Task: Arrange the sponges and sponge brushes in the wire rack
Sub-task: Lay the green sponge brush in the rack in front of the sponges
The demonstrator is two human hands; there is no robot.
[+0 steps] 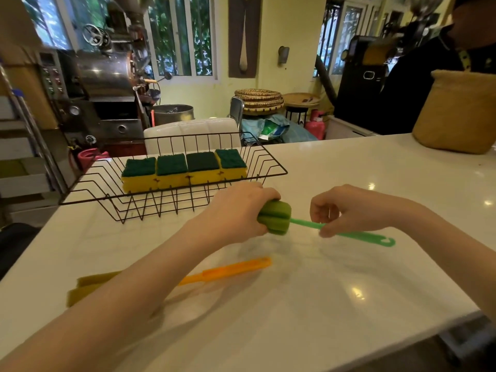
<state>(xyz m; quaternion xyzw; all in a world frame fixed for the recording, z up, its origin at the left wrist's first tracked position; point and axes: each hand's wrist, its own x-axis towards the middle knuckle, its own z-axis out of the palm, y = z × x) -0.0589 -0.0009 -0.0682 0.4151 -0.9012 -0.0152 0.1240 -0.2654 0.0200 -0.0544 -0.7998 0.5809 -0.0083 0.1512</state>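
Desk (pixel 349 277): we note a white glossy top carrying all the task items.
Rack (pixel 271 162): black wire, at the far left part of the desk, long side facing us.
Sponges (pixel 185 170): we count four, yellow with dark green pads up, side by side and touching in a row inside the rack.
Green brush (pixel 308 224): we find it near the rack's right front corner; foam head points left, handle runs right, and its hooked end lies at the desk surface.
Left hand (pixel 236 213): fingers clenched around the green brush's foam head; part of the head shows past the knuckles.
Right hand (pixel 349 210): fingers curled, thumb and forefinger pinching the green brush's handle at mid-length.
Orange brush (pixel 228 271): lies flat on the desk, nearer us than the green one and apart from it; handle points right, and its dull yellow foam head is partly hidden by the left forearm.
Basket (pixel 456 114): woven, tan, at the far right of the desk, well apart from the rack.
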